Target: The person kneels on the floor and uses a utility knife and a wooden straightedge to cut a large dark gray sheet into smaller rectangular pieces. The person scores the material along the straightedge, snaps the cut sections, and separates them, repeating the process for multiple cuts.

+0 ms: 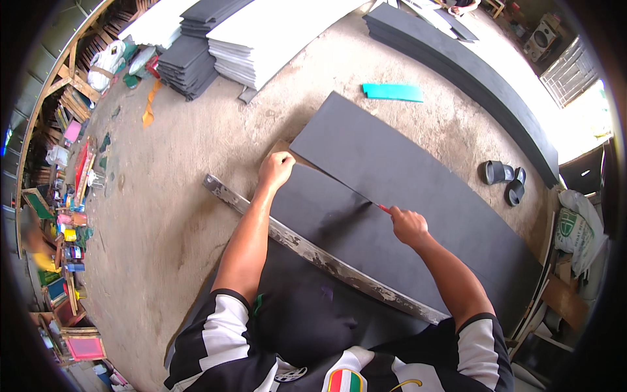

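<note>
A large dark grey foam sheet point(424, 189) lies on the floor before me, with a long straight slit running across it from its left end. My left hand point(277, 168) is closed on the left end of the nearer strip point(294, 196), beside the place where the two parts gape a little. In my right hand point(409, 225) is a slim red-handled knife point(383, 208), its tip at the slit; the blade is too small to make out. Nearer to me, a worn metal straightedge point(326, 261) lies slantwise across the dark sheet material.
Stacks of dark sheets point(187, 68) and white sheets point(238, 59) stand at the far left. A long dark stack point(464, 72) curves along the far right. A turquoise strip point(393, 92), black sandals point(503, 176) and a white sack point(578, 228) lie about. Clutter lines the left wall.
</note>
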`<state>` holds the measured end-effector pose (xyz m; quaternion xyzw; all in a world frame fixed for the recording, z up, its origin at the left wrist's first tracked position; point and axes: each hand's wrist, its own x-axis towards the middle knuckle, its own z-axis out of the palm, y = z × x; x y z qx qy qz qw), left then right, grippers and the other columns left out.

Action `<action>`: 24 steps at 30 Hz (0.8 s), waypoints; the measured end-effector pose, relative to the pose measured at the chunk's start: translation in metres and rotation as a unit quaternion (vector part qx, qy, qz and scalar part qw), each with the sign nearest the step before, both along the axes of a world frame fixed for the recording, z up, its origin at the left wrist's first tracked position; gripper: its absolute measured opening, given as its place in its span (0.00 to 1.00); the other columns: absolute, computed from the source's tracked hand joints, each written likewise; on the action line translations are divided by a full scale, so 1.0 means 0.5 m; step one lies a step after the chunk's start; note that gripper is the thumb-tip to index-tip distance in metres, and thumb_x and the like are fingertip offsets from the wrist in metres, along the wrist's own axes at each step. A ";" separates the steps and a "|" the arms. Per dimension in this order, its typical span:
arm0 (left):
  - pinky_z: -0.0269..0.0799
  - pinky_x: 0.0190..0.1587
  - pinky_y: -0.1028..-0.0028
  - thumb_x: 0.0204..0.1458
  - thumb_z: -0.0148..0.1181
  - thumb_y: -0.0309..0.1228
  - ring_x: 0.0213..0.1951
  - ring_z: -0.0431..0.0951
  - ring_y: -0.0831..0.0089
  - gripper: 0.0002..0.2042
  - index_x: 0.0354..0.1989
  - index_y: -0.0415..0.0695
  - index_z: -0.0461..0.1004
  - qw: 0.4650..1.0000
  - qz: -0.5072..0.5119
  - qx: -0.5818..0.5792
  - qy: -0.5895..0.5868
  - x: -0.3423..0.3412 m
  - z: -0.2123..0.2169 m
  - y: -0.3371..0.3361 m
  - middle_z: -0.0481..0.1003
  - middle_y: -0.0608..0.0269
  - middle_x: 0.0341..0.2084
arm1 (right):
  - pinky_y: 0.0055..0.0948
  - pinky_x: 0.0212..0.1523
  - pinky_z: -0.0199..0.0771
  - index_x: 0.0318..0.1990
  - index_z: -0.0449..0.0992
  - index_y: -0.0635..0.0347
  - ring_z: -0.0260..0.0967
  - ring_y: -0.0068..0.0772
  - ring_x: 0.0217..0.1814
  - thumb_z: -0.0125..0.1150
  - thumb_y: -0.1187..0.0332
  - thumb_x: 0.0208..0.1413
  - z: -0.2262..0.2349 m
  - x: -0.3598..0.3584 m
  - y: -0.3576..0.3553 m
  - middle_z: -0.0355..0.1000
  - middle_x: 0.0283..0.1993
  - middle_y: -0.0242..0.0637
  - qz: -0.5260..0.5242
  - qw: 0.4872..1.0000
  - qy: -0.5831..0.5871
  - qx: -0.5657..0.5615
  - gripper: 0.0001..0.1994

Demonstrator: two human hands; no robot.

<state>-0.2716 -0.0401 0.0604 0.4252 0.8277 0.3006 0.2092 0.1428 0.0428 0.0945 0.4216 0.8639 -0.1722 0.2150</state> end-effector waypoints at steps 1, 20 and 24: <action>0.79 0.47 0.55 0.59 0.60 0.44 0.46 0.85 0.50 0.14 0.41 0.51 0.86 0.998 -0.015 -0.055 0.027 -0.006 0.014 0.018 0.84 0.51 0.40 | 0.50 0.45 0.81 0.55 0.71 0.53 0.82 0.53 0.47 0.49 0.66 0.71 0.001 0.014 0.002 0.82 0.45 0.44 0.001 1.000 0.006 0.001 0.10; 0.69 0.55 0.56 0.59 0.54 0.40 0.45 0.81 0.57 0.17 0.31 0.46 0.88 0.926 -0.185 -0.122 0.305 0.162 -0.048 0.065 0.86 0.56 0.34 | 0.53 0.44 0.80 0.54 0.70 0.53 0.81 0.56 0.46 0.46 0.60 0.75 0.009 -0.109 -0.015 0.80 0.46 0.45 -0.038 0.989 0.145 0.011 0.11; 0.69 0.54 0.57 0.59 0.55 0.39 0.44 0.80 0.57 0.15 0.31 0.47 0.88 0.931 -0.173 -0.092 0.307 0.166 -0.040 0.052 0.86 0.60 0.35 | 0.52 0.44 0.81 0.57 0.70 0.54 0.82 0.54 0.47 0.46 0.61 0.75 0.003 -0.139 -0.012 0.80 0.46 0.46 -0.017 0.991 0.133 0.001 0.12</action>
